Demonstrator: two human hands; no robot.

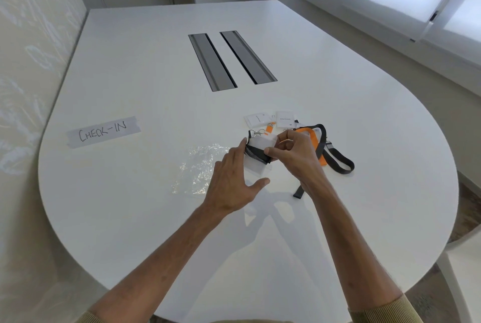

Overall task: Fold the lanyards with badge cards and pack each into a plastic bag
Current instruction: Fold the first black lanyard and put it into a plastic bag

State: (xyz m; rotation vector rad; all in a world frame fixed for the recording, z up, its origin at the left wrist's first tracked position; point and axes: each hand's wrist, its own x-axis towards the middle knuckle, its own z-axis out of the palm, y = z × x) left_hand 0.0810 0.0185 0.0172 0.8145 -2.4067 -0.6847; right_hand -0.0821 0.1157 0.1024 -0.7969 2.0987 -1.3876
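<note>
While I am only on the first bundle, nothing on the table [156,75] is packed yet, as far as I can see. Toward the left edge sits a tape label [104,132] reading CHECK-IN. Nearer the middle, the plastic bags [200,169] lie crumpled and flat, with nothing inside them.

My left hand [234,179] reaches over the bags, fingers straight and close together, thumb spread wide, fingertips against the left side of the bundle. That bundle is a badge card [263,141] with a black lanyard [256,154] wound across it, its metal clip [256,133] sticking out at the top. My right hand [294,156] pinches the bundle from the right, thumb and curled fingers clamping strap to card. I judge the fold nearly finished, though a strap tail [298,192] lies by my right wrist and I cannot tell whose it is.

Further toward the right edge wait an orange lanyard [322,159] and a grey lanyard [341,162], both unfolded, with two loose cards [255,120] just behind them. So bagging this one remains, then folding and bagging the others.
</note>
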